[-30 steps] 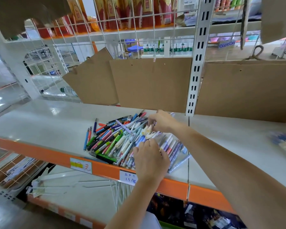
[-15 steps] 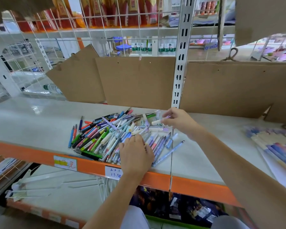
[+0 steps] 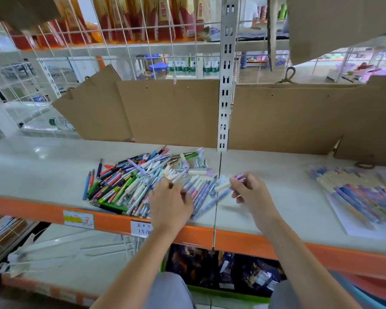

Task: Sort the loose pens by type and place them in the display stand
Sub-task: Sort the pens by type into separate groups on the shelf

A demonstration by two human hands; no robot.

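A heap of loose pens [image 3: 129, 181] in many colours lies on the white shelf [image 3: 265, 197] near its orange front edge. My left hand [image 3: 168, 202] rests on the right part of the heap, fingers pinched on a pale pen [image 3: 180, 176] that sticks up from it. My right hand [image 3: 251, 192] hovers just right of the heap and holds a cream and lilac pen [image 3: 226, 185] by its end. A row of sorted pens [image 3: 352, 192] lies on white paper at the far right of the shelf. No display stand shows.
Brown cardboard sheets [image 3: 169, 112] stand along the back of the shelf. A white slotted upright [image 3: 225, 85] rises behind the heap. Price labels [image 3: 140, 228] are stuck on the orange edge. Dark packages [image 3: 221, 268] fill the lower shelf.
My right hand has drawn back from the top of the heap toward the right with a pen in it. My left hand has shifted right on the heap and pinched a pale pen.
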